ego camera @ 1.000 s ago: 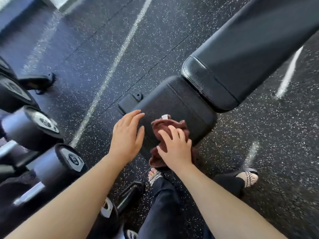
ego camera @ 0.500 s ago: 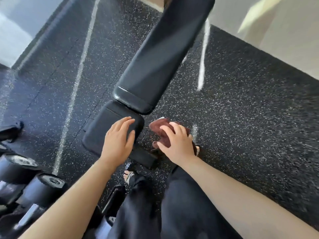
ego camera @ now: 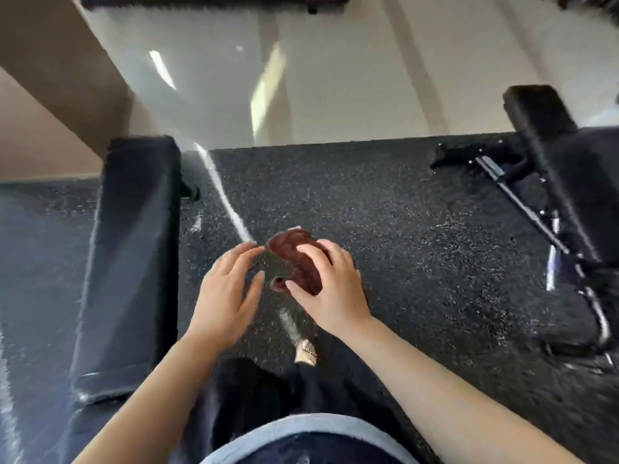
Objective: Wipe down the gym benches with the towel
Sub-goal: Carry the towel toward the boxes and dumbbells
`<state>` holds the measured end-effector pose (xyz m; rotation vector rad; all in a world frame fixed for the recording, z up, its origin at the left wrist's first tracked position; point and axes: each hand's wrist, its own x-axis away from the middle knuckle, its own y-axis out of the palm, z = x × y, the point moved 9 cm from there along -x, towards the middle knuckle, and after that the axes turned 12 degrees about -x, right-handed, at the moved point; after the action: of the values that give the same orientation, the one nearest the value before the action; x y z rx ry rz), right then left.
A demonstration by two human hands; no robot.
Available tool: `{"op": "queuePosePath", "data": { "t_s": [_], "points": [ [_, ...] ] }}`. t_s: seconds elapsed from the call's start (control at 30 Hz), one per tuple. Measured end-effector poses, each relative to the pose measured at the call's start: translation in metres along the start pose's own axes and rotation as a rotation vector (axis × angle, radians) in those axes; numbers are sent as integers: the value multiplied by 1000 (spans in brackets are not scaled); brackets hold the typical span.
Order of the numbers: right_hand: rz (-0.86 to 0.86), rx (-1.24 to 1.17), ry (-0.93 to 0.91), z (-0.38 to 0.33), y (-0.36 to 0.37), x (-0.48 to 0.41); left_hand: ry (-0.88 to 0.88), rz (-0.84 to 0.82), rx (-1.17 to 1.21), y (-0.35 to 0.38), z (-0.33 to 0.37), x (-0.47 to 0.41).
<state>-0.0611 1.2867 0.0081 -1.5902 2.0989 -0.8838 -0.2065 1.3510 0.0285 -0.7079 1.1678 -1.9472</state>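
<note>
i stand on black speckled rubber floor [ego camera: 385,209] between two benches; my right hand [ego camera: 330,289] grips the towel [ego camera: 294,259], my left hand [ego camera: 224,293] is spread open, and pale floor [ego camera: 335,78] lies ahead.

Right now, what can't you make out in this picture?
Head view, smeared by motion throughout.
- Towel: partly covered by the right hand that grips it, so its full size is hidden.
- Left hand: blur hides whether its fingertips touch the towel.
- Left bench: blur hides whether its pad is clean.
- Right bench: cut off by the right edge.
- Dark things at the top edge: cut off, unidentifiable.
</note>
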Motion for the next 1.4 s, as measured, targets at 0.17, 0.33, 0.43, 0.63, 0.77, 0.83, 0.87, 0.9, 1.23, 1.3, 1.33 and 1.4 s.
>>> {"op": "queuePosePath", "data": {
  "t_s": [0.17, 0.33, 0.43, 0.63, 0.77, 0.83, 0.87, 0.9, 1.23, 1.3, 1.33, 1.4],
  "points": [
    [215, -109, 147, 26, -49, -19, 204, -56, -46, -12, 42, -69],
    [302, -161, 243, 38, -62, -47, 414, -167, -134, -6, 58, -128],
    [350, -181, 322, 43, -65, -64, 524, -269, -201, 3, 56, -164],
    [489, -227, 470, 38, -71, -94, 698, -372, -324, -12, 41, -228],
    [602, -238, 510, 31, -80, -109, 777, -410, -334, -15, 47, -262],
    [679, -240, 538, 31, -92, -102, 834, -438, -333, -7, 64, -271],
    [720, -229, 558, 31, -99, -95, 868, -450, -332, -3, 76, -272],
    [762, -214, 580, 32, -107, -84, 906, -462, -333, 1, 90, -271],
    [1205, -257, 813, 49, -158, 69, 1343, -535, -316, 36, 243, -193],
    [1281, -287, 828, 57, -163, 101, 1381, -555, -329, 48, 262, -171],
    [1301, -299, 830, 62, -166, 116, 1394, -561, -338, 55, 271, -160],
    [1301, -306, 834, 73, -173, 146, 1411, -562, -340, 68, 292, -135]
  ]
}}
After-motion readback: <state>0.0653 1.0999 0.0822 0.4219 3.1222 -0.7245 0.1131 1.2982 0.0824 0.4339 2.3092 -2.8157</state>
